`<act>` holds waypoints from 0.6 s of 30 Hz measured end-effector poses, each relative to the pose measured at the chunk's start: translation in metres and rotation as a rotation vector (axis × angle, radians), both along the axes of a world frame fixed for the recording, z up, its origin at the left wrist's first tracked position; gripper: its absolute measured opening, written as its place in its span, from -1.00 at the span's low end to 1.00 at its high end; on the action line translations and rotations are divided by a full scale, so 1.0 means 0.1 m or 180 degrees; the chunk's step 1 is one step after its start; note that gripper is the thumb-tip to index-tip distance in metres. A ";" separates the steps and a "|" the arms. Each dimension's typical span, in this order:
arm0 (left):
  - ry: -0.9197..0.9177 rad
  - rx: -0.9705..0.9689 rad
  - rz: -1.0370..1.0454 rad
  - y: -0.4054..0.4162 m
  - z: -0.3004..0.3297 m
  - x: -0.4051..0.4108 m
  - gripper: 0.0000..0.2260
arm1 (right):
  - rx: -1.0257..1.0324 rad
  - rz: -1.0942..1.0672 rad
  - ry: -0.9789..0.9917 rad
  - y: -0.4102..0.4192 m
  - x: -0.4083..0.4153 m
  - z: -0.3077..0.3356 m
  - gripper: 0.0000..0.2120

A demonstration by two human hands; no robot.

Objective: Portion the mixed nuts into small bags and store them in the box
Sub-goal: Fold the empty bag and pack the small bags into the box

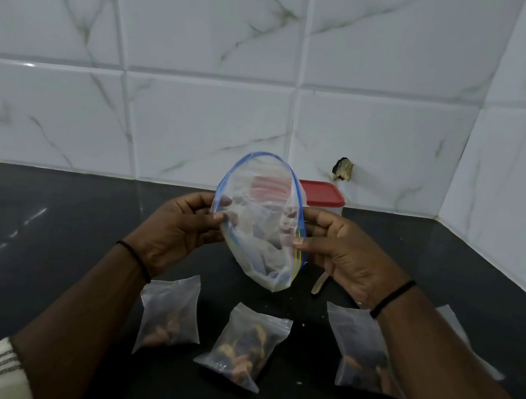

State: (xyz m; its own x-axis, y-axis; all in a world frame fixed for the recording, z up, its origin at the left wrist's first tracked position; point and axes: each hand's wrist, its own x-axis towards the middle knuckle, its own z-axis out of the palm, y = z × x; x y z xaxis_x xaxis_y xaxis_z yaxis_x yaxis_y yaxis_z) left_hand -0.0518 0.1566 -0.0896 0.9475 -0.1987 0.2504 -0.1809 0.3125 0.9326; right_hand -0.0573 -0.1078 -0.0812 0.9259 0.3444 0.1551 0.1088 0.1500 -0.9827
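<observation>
A big zip bag (260, 222) with a blue seal is held up in the air over the counter (55, 225), its mouth pulled wide open toward the viewer. A few dark nuts (279, 227) show dimly through the plastic near its lower part. The left hand (183, 223) pinches the left rim between thumb and curled fingers; the right hand (341, 247) pinches the right rim the same way. Both wrists wear a thin black band.

On the near counter, below the hands, lie three small bags with nuts inside: the left bag (170, 313), the middle bag (246, 345) and the right bag (365, 352), which is partly hidden under the right forearm. They lie apart from one another. A further flat piece of clear plastic (451, 319) shows at the right, past that forearm.

Behind the zip bag, at the far edge against the tiled wall (201, 94), stands the box (327, 200) with its red lid on. Just right of the zip bag's bottom a pale, slim object (319, 283) lies on the counter; what it is cannot be told. Small crumbs dot the dark surface near the bags
</observation>
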 end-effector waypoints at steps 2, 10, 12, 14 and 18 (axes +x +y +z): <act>-0.0068 0.0011 -0.0101 0.01 -0.01 0.00 -0.67 | 0.0014 0.0120 -0.0059 0.00 -0.02 0.01 -0.59; -0.0207 0.0134 -0.0126 -0.03 0.01 -0.04 -0.53 | -0.0750 -0.0216 -0.0631 0.01 -0.06 0.01 -0.64; -0.0226 0.0049 -0.0052 -0.04 0.03 -0.05 -0.47 | -0.0864 -0.0475 -0.0812 0.03 -0.04 0.00 -0.69; -0.0299 0.0035 0.0152 -0.03 0.04 -0.04 -0.46 | -0.1138 -0.0941 -0.1120 0.05 0.00 -0.04 -0.73; -0.0381 0.0165 0.0867 -0.02 0.07 -0.03 -0.73 | -0.1924 -0.2028 -0.1784 0.07 0.04 -0.07 -0.78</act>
State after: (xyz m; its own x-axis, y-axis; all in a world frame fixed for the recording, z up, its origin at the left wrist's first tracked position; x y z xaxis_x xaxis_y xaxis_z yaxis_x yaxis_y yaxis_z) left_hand -0.0547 0.1543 -0.0828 0.9321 0.0434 0.3595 -0.3610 0.1898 0.9131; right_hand -0.0536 -0.1003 -0.0884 0.8121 -0.0195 0.5833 0.4591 -0.5957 -0.6591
